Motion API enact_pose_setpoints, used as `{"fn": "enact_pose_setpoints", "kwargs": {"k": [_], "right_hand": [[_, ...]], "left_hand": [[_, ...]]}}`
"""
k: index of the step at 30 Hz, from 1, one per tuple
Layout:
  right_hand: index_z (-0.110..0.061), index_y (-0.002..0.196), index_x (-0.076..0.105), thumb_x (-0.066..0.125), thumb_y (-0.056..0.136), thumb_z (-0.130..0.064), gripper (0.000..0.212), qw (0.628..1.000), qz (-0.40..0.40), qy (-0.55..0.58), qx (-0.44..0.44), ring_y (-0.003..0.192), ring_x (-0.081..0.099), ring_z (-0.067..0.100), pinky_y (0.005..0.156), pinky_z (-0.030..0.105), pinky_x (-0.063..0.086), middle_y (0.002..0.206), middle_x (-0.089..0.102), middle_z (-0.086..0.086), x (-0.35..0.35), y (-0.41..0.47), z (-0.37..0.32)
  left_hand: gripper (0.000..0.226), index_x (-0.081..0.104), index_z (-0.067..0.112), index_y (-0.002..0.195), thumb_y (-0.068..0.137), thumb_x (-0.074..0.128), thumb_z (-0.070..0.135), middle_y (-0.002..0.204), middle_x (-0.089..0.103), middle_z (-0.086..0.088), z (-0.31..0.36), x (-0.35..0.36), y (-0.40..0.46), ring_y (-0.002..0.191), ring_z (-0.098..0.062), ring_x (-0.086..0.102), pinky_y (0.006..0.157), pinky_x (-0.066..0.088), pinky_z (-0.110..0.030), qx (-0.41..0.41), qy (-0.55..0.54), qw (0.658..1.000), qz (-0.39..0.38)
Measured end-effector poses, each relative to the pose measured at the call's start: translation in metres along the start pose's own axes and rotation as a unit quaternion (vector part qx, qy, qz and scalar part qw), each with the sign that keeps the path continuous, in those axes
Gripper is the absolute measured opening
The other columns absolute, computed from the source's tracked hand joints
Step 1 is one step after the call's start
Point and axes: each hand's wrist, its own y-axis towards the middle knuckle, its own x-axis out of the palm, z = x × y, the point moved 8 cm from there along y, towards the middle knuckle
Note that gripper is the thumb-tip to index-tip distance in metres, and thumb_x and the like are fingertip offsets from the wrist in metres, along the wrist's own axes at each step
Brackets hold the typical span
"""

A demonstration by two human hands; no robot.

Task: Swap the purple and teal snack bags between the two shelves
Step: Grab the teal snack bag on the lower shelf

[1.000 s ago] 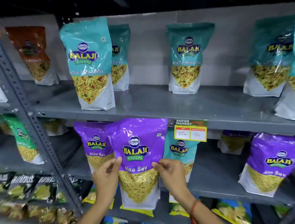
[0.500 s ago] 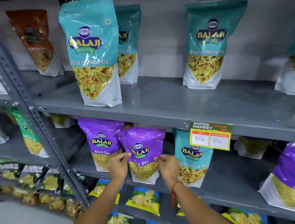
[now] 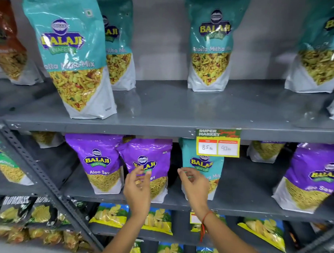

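A purple Aloo Sev bag (image 3: pixel 151 160) stands upright on the lower shelf (image 3: pixel 235 207), beside another purple bag (image 3: pixel 97 161) to its left and a teal bag (image 3: pixel 204 166) to its right. My left hand (image 3: pixel 137 188) hovers open just in front of the middle purple bag, fingers spread. My right hand (image 3: pixel 194 183) is open too, in front of the lower teal bag, holding nothing. On the upper shelf (image 3: pixel 162 130) stand several teal Khatta Mitha Mix bags, the nearest (image 3: pixel 70 51) at the left front, another (image 3: pixel 212 42) at the back centre. A third purple bag (image 3: pixel 313 176) stands at the lower right.
A yellow price tag (image 3: pixel 218 143) hangs from the upper shelf edge. An orange-brown bag (image 3: pixel 9 43) stands at the upper left. A slanted grey upright (image 3: pixel 36 170) crosses the left. Chip bags (image 3: pixel 158 219) fill the shelf below.
The purple bag I held in both hands went back onto the lower shelf. Both hands have let go of it and drawn slightly back and apart. The view moved closer.
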Motion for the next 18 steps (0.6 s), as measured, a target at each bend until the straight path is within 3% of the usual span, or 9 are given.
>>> {"fn": "enact_pose_setpoints", "kwargs": {"k": [3,5,7,9,10,12,15,18], "right_hand": [[-0.021,0.083,0.071,0.075,0.087,-0.028,0.009,0.993,0.114,0.025,-0.009,0.061,0.064,-0.001,0.056,0.008,0.046,0.069,0.071,0.0,-0.059,0.004,0.0],[-0.02,0.093,0.064,0.074,0.087,-0.029,0.015,0.985,0.169,0.043,0.006,0.066,0.065,0.004,0.064,0.026,0.054,0.076,0.069,0.003,-0.092,0.013,0.013],[-0.021,0.106,0.059,0.074,0.086,-0.031,0.027,0.985,0.166,0.022,0.044,0.087,0.067,0.017,0.074,0.037,0.052,0.095,0.069,0.004,-0.113,0.027,0.031],[-0.017,0.117,0.06,0.074,0.087,-0.032,0.037,0.992,0.098,-0.008,0.08,0.1,0.063,0.018,0.077,0.028,0.047,0.108,0.065,-0.002,-0.114,0.04,0.043],[-0.016,0.119,0.062,0.073,0.088,-0.031,0.036,0.995,0.054,-0.011,0.085,0.101,0.063,0.015,0.075,0.02,0.047,0.109,0.064,-0.004,-0.11,0.046,0.047],[-0.015,0.11,0.069,0.071,0.091,-0.027,0.023,0.997,-0.017,-0.003,0.07,0.096,0.068,0.009,0.067,0.005,0.047,0.104,0.069,-0.006,-0.099,0.054,0.051],[-0.011,0.099,0.079,0.069,0.092,-0.023,0.016,0.999,-0.035,-0.01,0.036,0.092,0.076,0.011,0.068,0.011,0.054,0.092,0.079,-0.001,-0.095,0.059,0.056],[-0.008,0.091,0.081,0.07,0.091,-0.021,0.017,0.999,0.007,-0.038,0.009,0.083,0.076,0.008,0.063,0.011,0.055,0.085,0.08,0.001,-0.104,0.058,0.058]], "left_hand": [[0.026,0.069,0.02,0.111,0.085,0.071,0.022,0.097,0.071,0.001,0.012,0.049,-0.025,0.085,-0.002,0.066,0.065,0.054,-0.015,0.038,0.004,0.993,-0.116],[0.036,0.064,0.015,0.122,0.087,0.068,0.022,0.112,0.068,0.0,0.015,0.084,-0.038,0.095,-0.003,0.066,0.07,0.052,-0.007,0.053,0.027,0.979,-0.197],[0.047,0.055,0.011,0.134,0.091,0.062,0.029,0.122,0.061,-0.001,0.009,0.113,-0.044,0.106,-0.01,0.062,0.075,0.051,-0.006,0.043,0.073,0.964,-0.252],[0.052,0.053,0.011,0.136,0.093,0.055,0.041,0.124,0.063,-0.005,-0.003,0.13,-0.042,0.109,-0.019,0.063,0.084,0.053,-0.023,0.03,0.133,0.954,-0.265],[0.056,0.056,0.012,0.133,0.092,0.051,0.05,0.123,0.066,-0.006,-0.01,0.136,-0.039,0.109,-0.024,0.065,0.088,0.053,-0.033,0.021,0.15,0.953,-0.263],[0.06,0.064,0.012,0.118,0.088,0.047,0.06,0.109,0.073,-0.006,-0.021,0.143,-0.034,0.097,-0.025,0.069,0.082,0.055,-0.04,-0.013,0.133,0.959,-0.25],[0.033,0.064,0.014,0.079,0.092,0.057,0.043,0.073,0.068,0.0,-0.019,0.146,-0.033,0.063,-0.016,0.062,0.052,0.041,-0.028,-0.015,0.107,0.968,-0.229],[0.036,0.052,0.023,0.059,0.09,0.061,0.039,0.057,0.062,-0.002,-0.016,0.142,-0.033,0.052,-0.016,0.057,0.048,0.033,-0.03,0.014,0.097,0.971,-0.219]]}}
